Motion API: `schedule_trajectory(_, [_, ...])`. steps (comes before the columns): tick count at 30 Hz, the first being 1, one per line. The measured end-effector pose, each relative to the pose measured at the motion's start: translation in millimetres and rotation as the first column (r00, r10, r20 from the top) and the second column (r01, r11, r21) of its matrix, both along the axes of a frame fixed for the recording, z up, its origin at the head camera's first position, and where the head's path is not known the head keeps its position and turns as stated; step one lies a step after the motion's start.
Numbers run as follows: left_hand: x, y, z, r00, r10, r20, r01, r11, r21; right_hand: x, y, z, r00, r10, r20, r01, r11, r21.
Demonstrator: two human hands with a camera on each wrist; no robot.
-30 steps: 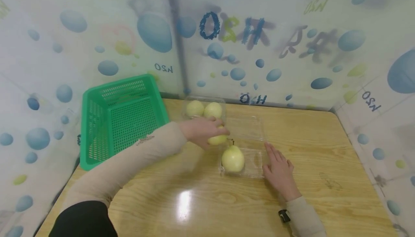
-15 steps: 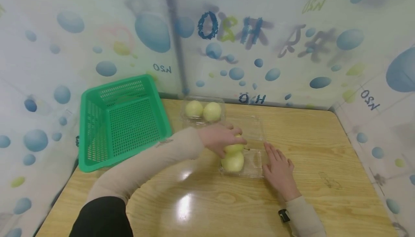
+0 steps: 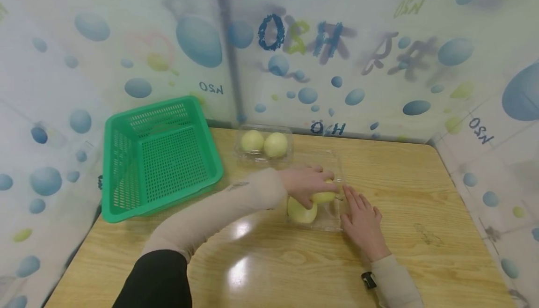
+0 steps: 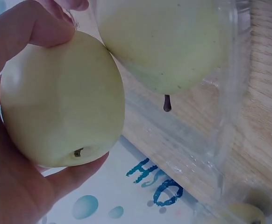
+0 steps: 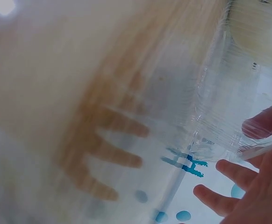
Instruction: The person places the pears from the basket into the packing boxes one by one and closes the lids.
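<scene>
My left hand point(image 3: 309, 184) grips a yellow-green pear point(image 3: 324, 197) over the right part of a clear plastic clamshell container point(image 3: 330, 226). Its fingers and thumb wrap the pear point(image 4: 63, 102) in the left wrist view. Beside it another pear point(image 3: 301, 212) lies in the container's left part; in the left wrist view the two pears appear to touch. At the container's right end is my right hand point(image 3: 363, 223). The right wrist view shows the rim point(image 5: 262, 149) between its thumb and index finger, with the other fingers stretched out. The container's lid point(image 3: 322, 158) lies open toward the wall.
A second clear container point(image 3: 263, 158) with two pears point(image 3: 275, 145) stands behind, near the wall. The green plastic basket point(image 3: 172, 158) sits at the left of the wooden table point(image 3: 286, 270). Patterned walls point(image 3: 379, 78) enclose the back and sides.
My left hand has carried the pear to the right, passing over the pear in the container to the container's right part. The right hand has stayed at the container's end.
</scene>
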State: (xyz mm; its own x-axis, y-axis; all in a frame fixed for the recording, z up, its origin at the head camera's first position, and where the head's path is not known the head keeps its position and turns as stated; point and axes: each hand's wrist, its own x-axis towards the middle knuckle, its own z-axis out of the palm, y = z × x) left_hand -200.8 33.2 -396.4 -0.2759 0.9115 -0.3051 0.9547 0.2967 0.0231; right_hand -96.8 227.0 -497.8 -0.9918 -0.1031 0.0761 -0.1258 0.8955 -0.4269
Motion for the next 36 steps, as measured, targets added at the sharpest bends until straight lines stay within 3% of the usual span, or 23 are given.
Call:
schedule_trajectory(6, [1.6, 14.9, -6.0, 0.999, -0.035, 0.004, 0.035, 0.998, -0.043, 0.6, -0.2, 0.9, 1.000, 0.004, -0.002, -0.004, 1.000, 0.012])
schedule_trajectory(16, [10.9, 23.4, -10.8, 0.981, -0.118, -0.157, 0.106, 0.991, -0.083, -1.1, 1.7, -0.5, 1.000, 0.011, 0.010, -0.011, 1.000, -0.002])
schedule_trajectory(29, [11.4, 39.1, -13.3, 0.989, -0.101, -0.110, 0.085, 0.987, -0.139, -2.4, 9.4, 5.3, 0.997, 0.051, 0.058, -0.050, 0.999, -0.021])
schedule_trajectory(36, [7.8, 39.9, -15.5, 0.984, -0.115, -0.137, 0.090, 0.980, -0.178, -8.3, 21.9, 8.5, 0.986, 0.135, 0.099, -0.135, 0.991, -0.003])
